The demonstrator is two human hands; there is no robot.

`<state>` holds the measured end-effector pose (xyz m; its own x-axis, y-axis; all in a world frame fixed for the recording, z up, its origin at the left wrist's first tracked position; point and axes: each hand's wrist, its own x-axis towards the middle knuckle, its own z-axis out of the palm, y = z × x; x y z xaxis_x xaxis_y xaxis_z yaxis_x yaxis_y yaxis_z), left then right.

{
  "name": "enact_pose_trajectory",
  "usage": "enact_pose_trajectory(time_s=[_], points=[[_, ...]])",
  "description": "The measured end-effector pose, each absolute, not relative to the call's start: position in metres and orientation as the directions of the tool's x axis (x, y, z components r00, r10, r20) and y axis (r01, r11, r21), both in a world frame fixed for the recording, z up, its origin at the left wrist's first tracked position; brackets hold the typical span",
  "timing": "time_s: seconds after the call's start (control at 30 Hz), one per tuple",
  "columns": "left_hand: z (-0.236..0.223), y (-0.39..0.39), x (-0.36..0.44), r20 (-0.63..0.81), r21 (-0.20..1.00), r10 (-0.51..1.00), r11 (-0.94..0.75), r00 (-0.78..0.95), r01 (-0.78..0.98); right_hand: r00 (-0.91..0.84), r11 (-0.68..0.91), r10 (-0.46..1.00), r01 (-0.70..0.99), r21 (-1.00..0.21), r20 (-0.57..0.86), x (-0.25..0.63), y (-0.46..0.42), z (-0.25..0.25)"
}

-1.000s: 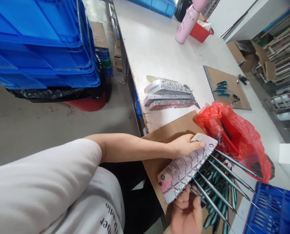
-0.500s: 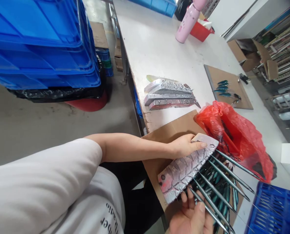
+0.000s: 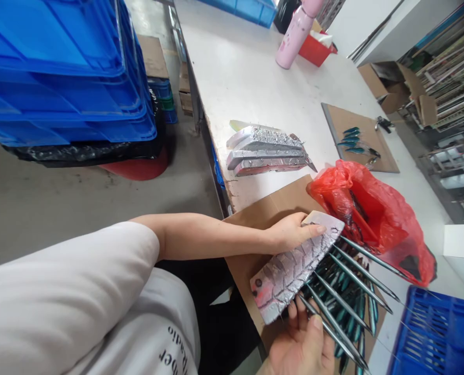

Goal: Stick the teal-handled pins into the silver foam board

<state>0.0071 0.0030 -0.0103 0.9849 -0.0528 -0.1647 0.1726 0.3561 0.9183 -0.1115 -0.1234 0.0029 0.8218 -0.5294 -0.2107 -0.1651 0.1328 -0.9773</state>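
My left hand (image 3: 294, 232) is closed on the upper end of a flat, silver-painted block (image 3: 284, 276) with dark creases and a pink patch. Several slender, pointed, dark teal pieces like fishing lure bodies (image 3: 345, 284) stick out in a row from the block's right edge. Below it, my right hand (image 3: 304, 338) is closed, palm up, with thumb and fingers at the near end of the lowest lure body (image 3: 329, 328). Its exact fingertip contact is partly hidden. Beneath lies a pile of similar teal lure bodies (image 3: 343, 307) on cardboard (image 3: 271, 208).
A red plastic bag (image 3: 376, 213) and a blue basket (image 3: 435, 328) stand to the right. Several silver blocks (image 3: 268, 151) lie farther up the white table (image 3: 247, 67). Beyond are a board (image 3: 366, 143) with teal lures and a pink bottle (image 3: 294, 41). Blue crates (image 3: 60, 78) are stacked left.
The whole view has shifted slightly, with things a little farther left. Both hands keep nearly the same hold on the block and the lure body.
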Motion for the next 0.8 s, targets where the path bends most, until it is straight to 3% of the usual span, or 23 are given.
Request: enact_pose_trajectory(time_s=[0.37,0.63,0.8], points=[[-0.005,0.004,0.007,-0.188,0.893,-0.044,0.409,0.981,0.190,0.832,0.167,-0.519,-0.123,-0.978,-0.194,-0.115,-0.106,0.010],[-0.005,0.003,0.008,-0.130,0.859,-0.087,0.488,0.988,0.156,0.853,0.325,-0.445,-0.128,-0.937,-0.271,-0.112,-0.125,-0.003],[-0.005,0.004,0.007,-0.110,0.839,-0.086,0.526,0.990,0.139,0.837,0.310,-0.496,-0.081,-0.947,-0.234,-0.106,-0.126,0.005]])
